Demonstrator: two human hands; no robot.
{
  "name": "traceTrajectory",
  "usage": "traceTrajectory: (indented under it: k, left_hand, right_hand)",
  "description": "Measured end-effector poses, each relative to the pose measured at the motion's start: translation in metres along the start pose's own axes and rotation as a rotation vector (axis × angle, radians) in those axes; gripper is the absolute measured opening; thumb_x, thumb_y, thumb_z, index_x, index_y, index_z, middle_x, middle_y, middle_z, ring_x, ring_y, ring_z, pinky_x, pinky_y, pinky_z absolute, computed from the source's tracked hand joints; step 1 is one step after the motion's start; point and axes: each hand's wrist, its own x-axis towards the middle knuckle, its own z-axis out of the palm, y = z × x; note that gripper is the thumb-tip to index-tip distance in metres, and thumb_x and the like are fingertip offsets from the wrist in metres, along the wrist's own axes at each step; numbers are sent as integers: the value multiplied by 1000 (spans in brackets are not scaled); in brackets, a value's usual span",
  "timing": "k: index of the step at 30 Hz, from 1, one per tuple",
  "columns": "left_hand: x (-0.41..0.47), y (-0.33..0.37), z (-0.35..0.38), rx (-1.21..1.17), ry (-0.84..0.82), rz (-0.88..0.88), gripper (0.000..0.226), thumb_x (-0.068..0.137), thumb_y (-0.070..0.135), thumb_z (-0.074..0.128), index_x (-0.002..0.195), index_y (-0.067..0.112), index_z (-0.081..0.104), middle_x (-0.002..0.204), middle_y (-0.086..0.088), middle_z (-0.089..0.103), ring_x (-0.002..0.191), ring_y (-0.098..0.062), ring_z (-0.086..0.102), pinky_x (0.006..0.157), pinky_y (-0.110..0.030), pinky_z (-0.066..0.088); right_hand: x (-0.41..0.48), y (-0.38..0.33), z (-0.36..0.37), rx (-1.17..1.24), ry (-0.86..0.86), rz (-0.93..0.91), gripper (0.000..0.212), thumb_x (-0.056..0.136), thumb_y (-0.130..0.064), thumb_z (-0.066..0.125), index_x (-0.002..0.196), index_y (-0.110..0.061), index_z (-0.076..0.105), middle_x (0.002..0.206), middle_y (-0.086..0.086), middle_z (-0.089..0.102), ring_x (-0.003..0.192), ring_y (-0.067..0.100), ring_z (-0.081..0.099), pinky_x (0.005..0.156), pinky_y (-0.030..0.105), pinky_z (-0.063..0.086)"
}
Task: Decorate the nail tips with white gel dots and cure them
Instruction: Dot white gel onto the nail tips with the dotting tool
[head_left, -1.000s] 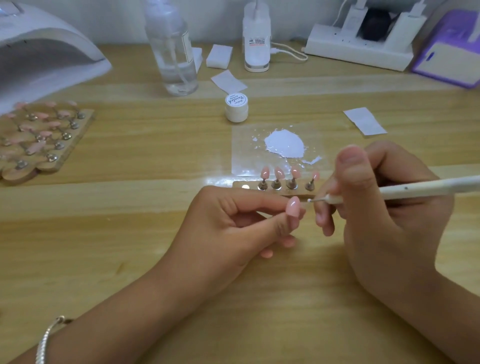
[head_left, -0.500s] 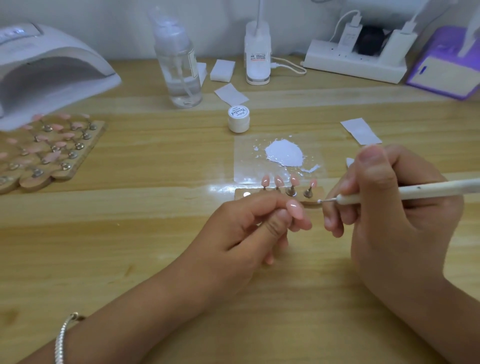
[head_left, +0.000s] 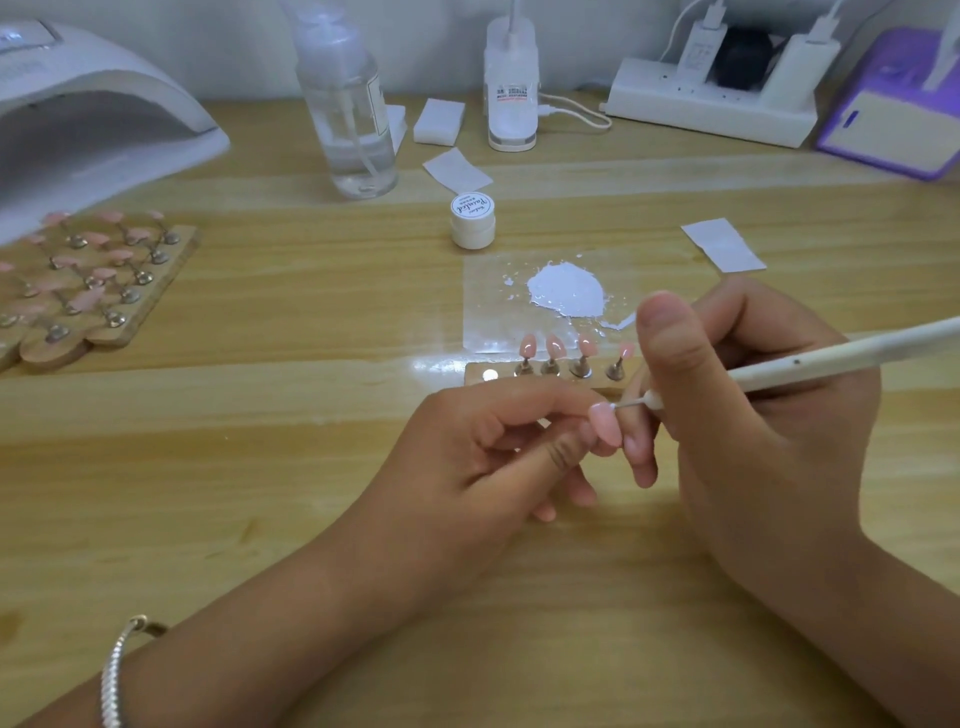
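Left hand (head_left: 467, 457) pinches pink nail tip (head_left: 605, 423); right hand (head_left: 737, 415), at its 3 o'clock, grips dotting pen (head_left: 810, 361), point touching tip.

Small white jar (head_left: 472, 221): the round lid carries a black script word reading "Painted", and the smaller lines above and below it are too fine to read. White bottle (head_left: 511, 88) at the back: label in red and black print, illegible. Clear pump bottle (head_left: 348, 104): only the label edge shows, unreadable

The left hand (head_left: 483, 457) pinches a pink nail tip (head_left: 605, 423); the right hand (head_left: 748, 410) holds the dotting pen (head_left: 831, 358) against it.
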Motion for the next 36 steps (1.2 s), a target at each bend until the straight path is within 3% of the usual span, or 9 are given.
traceTrajectory:
  k: [5,12,30,36]
  left_hand:
    - [0,-1,1,30,23,28,13,96,19,60,95,22,72,89,1,73,69,-19,70,58,-36,58]
    - [0,-1,1,35,0,68,16,97,20,58,95,27,72,91,4,73,67,-19,69,56,-33,57]
    - [1,-1,1,38,32,25,17,95,14,58,95,14,75,89,-3,73,64,-19,68,56,-30,55]
    - [1,-1,2,36,20,50,16,94,24,59,93,27,74,91,2,73,64,-17,68,57,-28,55]
  right_hand:
    - [0,1,0,-48,6,-3,37,95,-19,58,62,-12,42,42,-4,50,33,17,54,35,27,38]
    - [-2,4,0,-46,-2,-5,37,96,-15,57,63,-9,41,45,12,46,35,13,55,34,25,39]
    - [-2,4,-1,-54,-1,15,36,96,-16,58,63,-11,44,44,6,48,35,14,55,33,27,39]
    - [-1,4,-1,-83,1,29,37,95,-18,60,62,-14,44,45,2,52,33,23,51,33,27,38]
